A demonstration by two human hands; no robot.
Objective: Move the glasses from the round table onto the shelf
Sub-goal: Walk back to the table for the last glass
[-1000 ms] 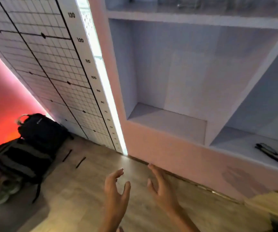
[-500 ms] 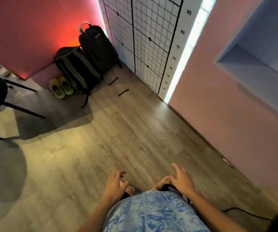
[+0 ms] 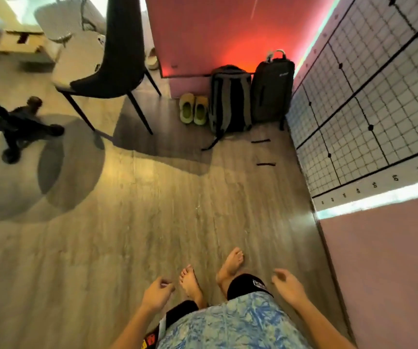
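Neither glasses nor shelf openings show in the head view, which looks down at a wooden floor. My left hand (image 3: pixel 157 294) hangs low by my left leg, fingers loosely curled, holding nothing. My right hand (image 3: pixel 288 285) hangs by my right leg, also loosely curled and empty. My bare feet (image 3: pixel 211 273) stand between them. A black pedestal base (image 3: pixel 14 129) stands on the floor at the far left, with a round shadow around it; its top is out of frame.
A black chair (image 3: pixel 112 61) stands at the upper left. Two backpacks (image 3: pixel 250 96) and green slippers (image 3: pixel 193 110) lie against the red wall. A gridded panel (image 3: pixel 369 102) and a pink cabinet face (image 3: pixel 384 268) run along the right.
The view has swung away from the shelf, down and left toward the floor and chair. Both hands have dropped from in front of me to my sides, still empty.
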